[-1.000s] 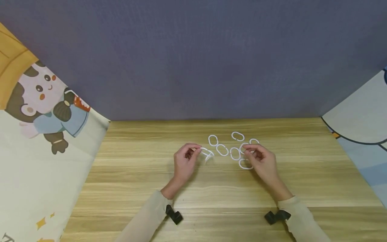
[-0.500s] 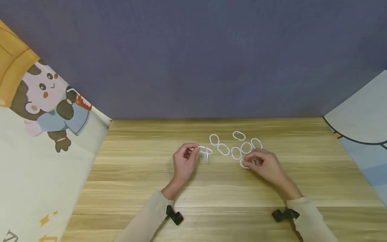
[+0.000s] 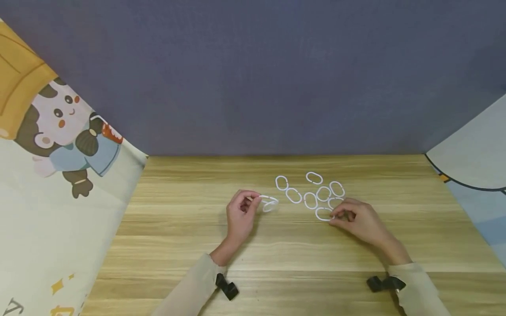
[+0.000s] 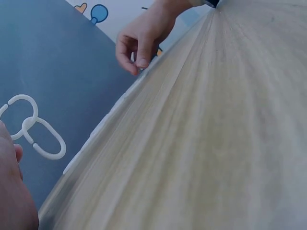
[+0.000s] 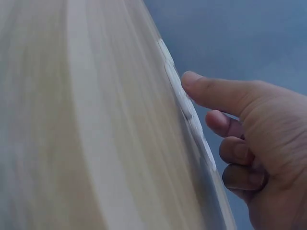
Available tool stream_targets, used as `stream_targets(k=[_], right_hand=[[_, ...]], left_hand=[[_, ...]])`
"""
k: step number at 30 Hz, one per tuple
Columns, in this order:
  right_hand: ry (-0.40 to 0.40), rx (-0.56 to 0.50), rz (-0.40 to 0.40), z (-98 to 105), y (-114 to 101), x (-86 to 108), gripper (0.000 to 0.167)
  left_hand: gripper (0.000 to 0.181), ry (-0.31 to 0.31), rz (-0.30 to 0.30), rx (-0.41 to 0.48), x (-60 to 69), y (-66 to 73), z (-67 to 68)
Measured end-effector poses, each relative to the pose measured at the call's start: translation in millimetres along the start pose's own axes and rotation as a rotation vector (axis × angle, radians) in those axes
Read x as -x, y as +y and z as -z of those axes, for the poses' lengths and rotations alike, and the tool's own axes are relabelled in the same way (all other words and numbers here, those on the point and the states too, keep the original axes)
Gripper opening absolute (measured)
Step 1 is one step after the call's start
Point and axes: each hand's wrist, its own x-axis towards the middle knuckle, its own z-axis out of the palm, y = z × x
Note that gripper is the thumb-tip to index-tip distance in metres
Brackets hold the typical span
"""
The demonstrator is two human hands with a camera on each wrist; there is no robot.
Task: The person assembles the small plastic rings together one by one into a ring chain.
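My left hand (image 3: 240,215) pinches a white oval plastic link (image 3: 269,197) above the table, between thumb and index finger. A second white link (image 4: 56,138) hangs from it, hooked through it in the left wrist view. Over at the right, my right hand (image 3: 361,221) is at the near end of a loose white link (image 3: 316,213) lying flat on the table. Its thumb and index fingertips stand slightly apart there; whether they touch the link is unclear. In the right wrist view the thumb (image 5: 216,92) points toward the row of links, the other fingers bent.
Several more loose links lie on the wooden table (image 3: 197,250) between and beyond the hands, among them a link (image 3: 276,182) at the left and a link (image 3: 307,176) at the back. A dark blue-grey panel (image 3: 253,79) rises behind the table. Patterned panels stand at both sides.
My right hand has moved right and toward me, from over the cluster to its near right side, uncovering links there. My left hand stays nearly in place; the dangling link has swung.
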Motion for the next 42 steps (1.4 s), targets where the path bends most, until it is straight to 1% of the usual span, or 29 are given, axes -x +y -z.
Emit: stream_targets(k=[6,11,13,17,21,25,28,30,33,36,38,42], right_hand=[[-0.045,-0.004,-0.027,-2,0,7.7,0.028],[-0.059,0.001,-0.056,-7,-6,13.4,0.025],[-0.067,0.023,-0.048,-8,-7,15.2,0.026],[-0.084,0.095,-0.008,-8,-8,15.6,0.029],[-0.057,0.120,0.012,-8,-10,14.8,0.027],[0.020,0.109,0.011,-6,-13,13.0,0.026],[0.080,0.069,-0.017,-5,-17,11.7,0.025],[0.108,0.022,-0.060,-4,-21,11.0,0.023],[0.132,-0.092,-0.152,-5,-31,12.3,0.014],[0.140,-0.224,-0.242,-7,-42,12.0,0.006],[0.148,-0.296,-0.281,-9,-49,10.9,0.003],[0.196,-0.388,-0.325,-11,-62,8.4,0.004]], left_hand=[[0.008,-0.017,0.027,0.019,3.1,2.4,3.8],[0.008,-0.025,0.034,0.033,5.8,1.7,4.7],[0.008,-0.029,0.030,0.037,6.6,1.5,4.6],[0.008,-0.035,0.026,0.037,6.9,1.7,4.2],[0.007,-0.039,0.013,0.035,7.6,1.5,3.9],[0.007,-0.043,0.005,0.033,8.6,1.3,3.5],[0.006,-0.040,0.030,0.038,9.2,1.8,3.2],[0.007,-0.039,0.049,0.047,9.2,2.3,3.2],[0.007,-0.048,0.061,0.058,11.3,3.4,5.6],[0.008,-0.062,0.056,0.066,12.5,4.8,7.8],[0.009,-0.067,0.053,0.072,13.3,5.8,9.3],[0.009,-0.072,0.061,0.075,15.3,7.3,12.2]])
